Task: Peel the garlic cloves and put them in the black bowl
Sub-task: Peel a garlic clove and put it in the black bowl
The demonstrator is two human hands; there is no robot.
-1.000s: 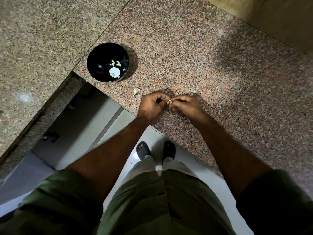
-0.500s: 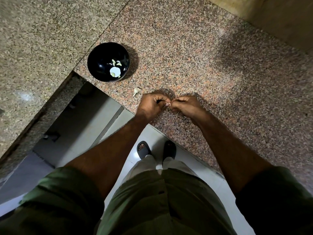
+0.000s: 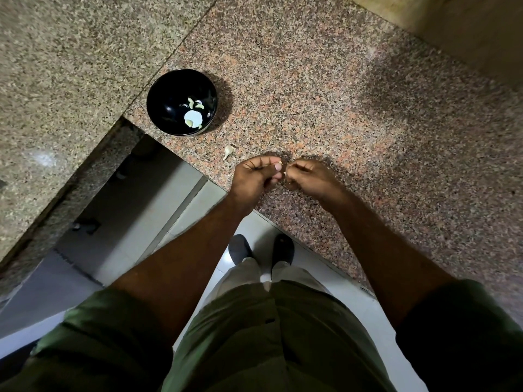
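The black bowl (image 3: 167, 106) stands on the granite counter near its corner, with several pale peeled cloves (image 3: 193, 118) inside. One unpeeled garlic clove (image 3: 228, 151) lies on the counter between the bowl and my hands. My left hand (image 3: 254, 178) and my right hand (image 3: 307, 178) meet fingertip to fingertip just above the counter's front edge. Both have curled fingers and pinch a small garlic clove (image 3: 283, 172) between them; the fingers hide almost all of it.
The speckled granite counter (image 3: 353, 114) stretches away to the right and back, bounded by a wall (image 3: 467, 29) at the far right. A gap in the counter drops to the floor (image 3: 127, 193) at the left. My feet (image 3: 260, 250) stand below the edge.
Both hands have stayed together at the same spot on the counter, their fingers working slightly on the clove. The bowl and the loose clove have not moved.
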